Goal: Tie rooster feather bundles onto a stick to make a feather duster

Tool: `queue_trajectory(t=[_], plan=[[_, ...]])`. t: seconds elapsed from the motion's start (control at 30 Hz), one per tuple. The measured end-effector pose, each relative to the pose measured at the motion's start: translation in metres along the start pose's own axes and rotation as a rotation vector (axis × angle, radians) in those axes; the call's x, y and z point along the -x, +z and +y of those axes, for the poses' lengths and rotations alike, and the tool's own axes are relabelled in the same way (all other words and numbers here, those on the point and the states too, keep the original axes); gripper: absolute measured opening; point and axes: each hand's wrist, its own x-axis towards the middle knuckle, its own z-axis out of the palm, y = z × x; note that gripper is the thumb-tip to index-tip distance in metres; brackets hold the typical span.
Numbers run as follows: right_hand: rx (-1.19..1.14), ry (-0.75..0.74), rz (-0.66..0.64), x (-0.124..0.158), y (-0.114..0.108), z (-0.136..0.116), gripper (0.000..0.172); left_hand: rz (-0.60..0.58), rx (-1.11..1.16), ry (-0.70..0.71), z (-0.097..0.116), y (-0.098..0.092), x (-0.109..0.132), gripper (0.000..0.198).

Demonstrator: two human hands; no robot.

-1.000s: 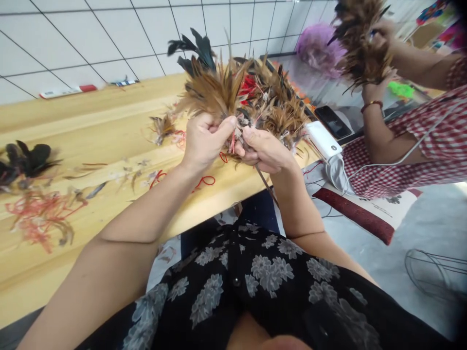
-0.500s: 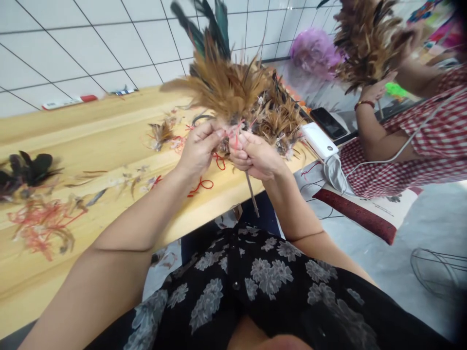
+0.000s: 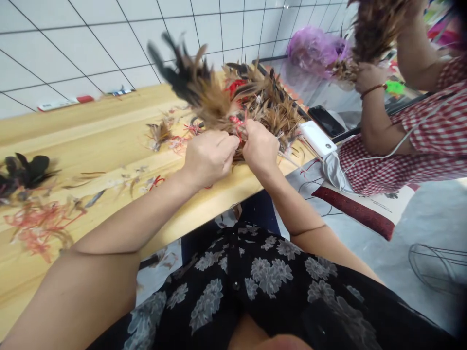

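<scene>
White tiles filled the background, and a pale wooden table ran across the view from nine o'clock toward two o'clock. Over its near edge the person's two hands met. The left hand was curled shut around the base of a feather bundle, whose brown and dark plumes fanned up toward eleven o'clock and showed blurred. The right hand, just beside it at three o'clock, was closed on the same base, knuckles up, its fingertips hidden. A bit of red thread showed between the two hands where the bundle was bound.

Behind the hands, at one o'clock, a heap of brown feathers lay on the table. Loose feathers and thread ends were scattered toward nine o'clock, with black feathers and a tangle of red thread scraps near the left border. At three o'clock from the hands sat a white box, and a dark phone lay just beyond it.

At two o'clock a co-worker in a red checked top held another feather bunch in a raised hand. A purple bag sat against the wall at one o'clock.
</scene>
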Motion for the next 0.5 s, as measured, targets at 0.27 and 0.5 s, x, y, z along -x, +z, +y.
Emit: queue_trajectory(t=[0.27, 0.5], plan=[[0.362, -0.495, -0.177, 0.014, -0.028, 0.013, 0.033, -0.383, 0.145, 0.034, -0.048, -0.047, -0.038, 0.037], [0.172, -0.625, -0.152, 0.026, -0.055, 0.009, 0.035, -0.483, 0.728, -0.446, -0.064, -0.041, -0.027, 0.040]])
